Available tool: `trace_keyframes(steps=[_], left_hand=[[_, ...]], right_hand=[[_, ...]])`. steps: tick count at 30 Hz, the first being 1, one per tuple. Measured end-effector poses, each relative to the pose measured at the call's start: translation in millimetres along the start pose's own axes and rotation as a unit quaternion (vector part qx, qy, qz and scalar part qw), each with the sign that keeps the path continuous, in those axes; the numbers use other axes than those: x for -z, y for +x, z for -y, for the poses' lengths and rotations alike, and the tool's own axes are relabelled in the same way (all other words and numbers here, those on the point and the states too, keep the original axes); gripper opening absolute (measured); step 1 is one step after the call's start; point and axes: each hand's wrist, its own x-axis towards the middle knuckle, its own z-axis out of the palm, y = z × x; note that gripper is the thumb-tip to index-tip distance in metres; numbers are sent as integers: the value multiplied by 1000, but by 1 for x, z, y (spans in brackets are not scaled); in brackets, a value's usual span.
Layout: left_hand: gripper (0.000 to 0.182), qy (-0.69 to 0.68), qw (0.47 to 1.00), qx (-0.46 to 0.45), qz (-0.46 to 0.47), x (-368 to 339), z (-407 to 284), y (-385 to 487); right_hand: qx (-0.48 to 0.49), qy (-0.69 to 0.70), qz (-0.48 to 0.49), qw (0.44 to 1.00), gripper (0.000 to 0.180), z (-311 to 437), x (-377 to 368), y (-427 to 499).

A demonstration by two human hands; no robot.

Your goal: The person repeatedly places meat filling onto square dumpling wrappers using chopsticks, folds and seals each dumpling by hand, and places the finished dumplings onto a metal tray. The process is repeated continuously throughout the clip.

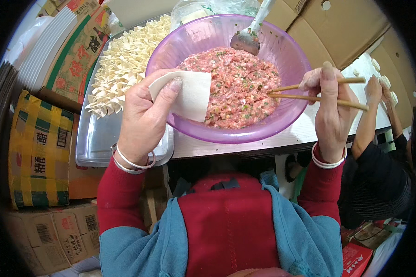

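My left hand grips a small stack of square dough wrappers over the left rim of a purple plastic bowl. Minced meat filling, pink and flecked with green bits, fills much of the bowl. In my right hand is a pair of wooden chopsticks, whose tips touch the filling on the bowl's right side. A metal ladle leans against the far inner wall. Left of the bowl, a metal tray carries many folded dumplings in close rows.
Printed cardboard boxes are stacked along my left side. Tall cardboard sheets stand behind the table. At the right, another person's forearms reach over the tabletop beside pale dough pieces. Clear plastic bags lie behind the bowl.
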Motion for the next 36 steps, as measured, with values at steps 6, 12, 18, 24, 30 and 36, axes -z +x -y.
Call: trace_keyframes(steps=[6,12,18,24,30,36], left_hand=[[27,-116,984,130,46,13,-6,32],[23,164,981,-54,85,14,25,122],[21,277,902,-139,300,8,52,122],[18,373,863,-107,323,8,36,114],[22,276,912,-42,302,12,39,126],[27,-173,940,230,184,26,47,145]], right_hand=[[34,-15,-20,999,31,18,6,-1],[106,8,17,994,37,26,10,2],[28,20,-15,999,36,21,5,-11],[43,34,2,998,37,17,6,-8],[47,19,9,999,37,12,6,-9],[95,18,37,995,35,8,6,-5]])
